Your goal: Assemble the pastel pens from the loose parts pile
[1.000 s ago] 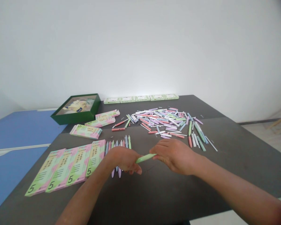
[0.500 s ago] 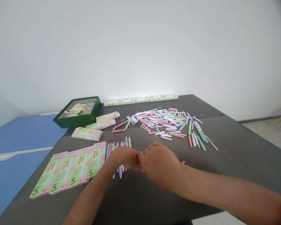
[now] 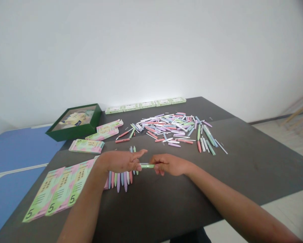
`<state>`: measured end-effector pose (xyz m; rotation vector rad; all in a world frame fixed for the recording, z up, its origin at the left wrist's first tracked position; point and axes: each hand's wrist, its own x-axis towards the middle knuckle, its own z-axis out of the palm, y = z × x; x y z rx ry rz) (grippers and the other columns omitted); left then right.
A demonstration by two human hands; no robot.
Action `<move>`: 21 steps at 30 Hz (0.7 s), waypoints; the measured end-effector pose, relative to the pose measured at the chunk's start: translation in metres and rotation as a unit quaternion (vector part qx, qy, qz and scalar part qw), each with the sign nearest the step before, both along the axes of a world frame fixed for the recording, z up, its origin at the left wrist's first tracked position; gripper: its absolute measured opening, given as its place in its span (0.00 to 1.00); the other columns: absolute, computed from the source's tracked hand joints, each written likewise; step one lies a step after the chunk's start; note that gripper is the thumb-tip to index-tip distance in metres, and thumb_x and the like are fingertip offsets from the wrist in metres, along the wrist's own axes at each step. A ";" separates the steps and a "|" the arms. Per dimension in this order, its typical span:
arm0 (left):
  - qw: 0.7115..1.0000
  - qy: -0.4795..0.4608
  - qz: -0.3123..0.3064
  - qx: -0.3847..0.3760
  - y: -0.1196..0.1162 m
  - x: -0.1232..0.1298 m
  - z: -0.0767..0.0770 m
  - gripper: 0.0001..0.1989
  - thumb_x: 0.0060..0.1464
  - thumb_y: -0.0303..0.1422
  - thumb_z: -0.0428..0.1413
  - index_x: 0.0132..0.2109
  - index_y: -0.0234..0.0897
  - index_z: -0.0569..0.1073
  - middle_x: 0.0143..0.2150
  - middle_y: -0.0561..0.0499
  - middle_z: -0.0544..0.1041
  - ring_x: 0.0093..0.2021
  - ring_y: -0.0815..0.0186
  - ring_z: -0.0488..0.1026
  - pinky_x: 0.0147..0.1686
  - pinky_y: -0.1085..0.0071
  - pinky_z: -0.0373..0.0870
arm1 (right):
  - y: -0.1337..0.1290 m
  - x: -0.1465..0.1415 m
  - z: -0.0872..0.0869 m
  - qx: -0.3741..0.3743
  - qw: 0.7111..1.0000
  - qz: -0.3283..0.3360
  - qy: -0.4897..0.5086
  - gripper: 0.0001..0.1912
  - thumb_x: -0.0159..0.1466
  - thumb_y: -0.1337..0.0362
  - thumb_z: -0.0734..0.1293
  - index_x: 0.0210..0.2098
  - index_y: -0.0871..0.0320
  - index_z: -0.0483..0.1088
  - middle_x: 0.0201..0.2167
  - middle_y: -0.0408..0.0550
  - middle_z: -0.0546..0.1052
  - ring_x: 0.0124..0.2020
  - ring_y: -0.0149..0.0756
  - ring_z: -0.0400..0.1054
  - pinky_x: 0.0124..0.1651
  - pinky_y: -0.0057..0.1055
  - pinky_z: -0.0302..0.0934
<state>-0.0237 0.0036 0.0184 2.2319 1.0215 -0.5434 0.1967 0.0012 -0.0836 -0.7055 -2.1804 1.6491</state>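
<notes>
Between my two hands is a light green pen (image 3: 147, 166), held level above the table with a pale strip along its upper side. My left hand (image 3: 121, 162) pinches its left end, index finger raised off it. Fingers and thumb of my right hand (image 3: 169, 164) close on the other end. Below my left hand lies a row of pastel pens (image 3: 122, 180), partly covered by that hand. Left of them several pink-and-green pen boxes (image 3: 60, 189) marked 5 lie side by side, the nearest partly hidden by my left forearm.
A heap of loose pens and white refills (image 3: 171, 128) spreads across the dark table (image 3: 191, 202). More pen boxes (image 3: 88, 145) lie at left, near a green open box (image 3: 94, 123) holding packets. Several flat pale boxes (image 3: 147, 104) line the back edge.
My hands, closed together before, have drawn slightly apart, so the green pen now shows between them. My left index finger has lifted. The view has shifted slightly.
</notes>
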 end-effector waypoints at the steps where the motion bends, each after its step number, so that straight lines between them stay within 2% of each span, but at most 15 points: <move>1: 1.000 0.000 -0.002 0.001 0.000 0.003 -0.001 0.38 0.59 0.48 0.40 0.65 0.24 0.38 0.56 0.37 0.66 0.52 0.60 0.66 0.47 0.75 0.58 | 0.001 -0.002 -0.002 -0.007 1.000 0.009 0.015 0.06 0.63 0.64 0.57 0.38 0.60 0.61 0.27 0.42 0.67 0.24 0.26 0.62 0.29 0.25 0.59; 5: 1.000 -0.007 -0.016 0.002 0.000 0.010 -0.003 0.39 0.58 0.48 0.41 0.65 0.24 0.39 0.60 0.35 0.60 0.55 0.58 0.63 0.49 0.73 0.56 | -0.001 -0.014 -0.001 -0.009 0.998 0.034 0.048 0.07 0.63 0.63 0.57 0.37 0.60 0.61 0.27 0.42 0.66 0.25 0.27 0.62 0.30 0.26 0.59; 8: 0.999 -0.025 -0.018 -0.006 -0.001 0.009 -0.003 0.40 0.58 0.51 0.40 0.65 0.23 0.39 0.64 0.36 0.49 0.60 0.57 0.55 0.51 0.74 0.54 | -0.006 -0.020 0.000 0.041 0.997 0.018 0.058 0.09 0.63 0.61 0.58 0.39 0.60 0.63 0.28 0.42 0.66 0.28 0.28 0.62 0.33 0.26 0.58; 10: 0.999 -0.034 -0.010 -0.004 -0.002 0.003 -0.002 0.41 0.58 0.53 0.38 0.65 0.24 0.38 0.65 0.38 0.46 0.62 0.57 0.51 0.52 0.74 0.54 | -0.007 -0.021 -0.003 0.034 0.997 0.006 0.064 0.10 0.63 0.62 0.58 0.42 0.59 0.63 0.28 0.42 0.66 0.28 0.28 0.63 0.31 0.26 0.58; 13: 0.999 -0.042 0.011 0.002 -0.004 -0.010 -0.002 0.41 0.58 0.54 0.37 0.65 0.27 0.35 0.64 0.39 0.49 0.60 0.59 0.54 0.54 0.73 0.52 | -0.002 -0.018 -0.012 -0.028 0.995 -0.034 0.086 0.07 0.63 0.62 0.59 0.38 0.59 0.62 0.26 0.40 0.64 0.23 0.26 0.61 0.26 0.23 0.56; 15: 0.999 -0.037 0.023 -0.015 -0.005 -0.016 -0.003 0.41 0.58 0.53 0.37 0.65 0.28 0.33 0.62 0.39 0.56 0.59 0.60 0.57 0.53 0.73 0.53 | 0.005 -0.014 -0.017 -0.061 0.984 -0.089 0.141 0.08 0.62 0.60 0.60 0.37 0.58 0.61 0.24 0.38 0.63 0.21 0.24 0.59 0.24 0.22 0.54; 19: 0.999 -0.019 0.027 -0.014 -0.008 -0.013 -0.004 0.39 0.59 0.51 0.38 0.65 0.29 0.34 0.56 0.40 0.67 0.53 0.60 0.65 0.48 0.73 0.59 | 0.017 -0.008 -0.019 -0.164 0.926 -0.160 0.300 0.15 0.63 0.56 0.57 0.48 0.53 0.56 0.21 0.36 0.62 0.16 0.25 0.54 0.20 0.23 0.50; 21: 0.999 -0.023 0.025 -0.029 -0.011 -0.006 -0.003 0.38 0.59 0.49 0.38 0.65 0.29 0.36 0.51 0.42 0.72 0.49 0.62 0.68 0.45 0.74 0.61 | 0.022 -0.005 -0.017 -0.227 0.891 -0.181 0.349 0.15 0.61 0.58 0.60 0.47 0.52 0.57 0.22 0.37 0.63 0.17 0.26 0.55 0.21 0.24 0.51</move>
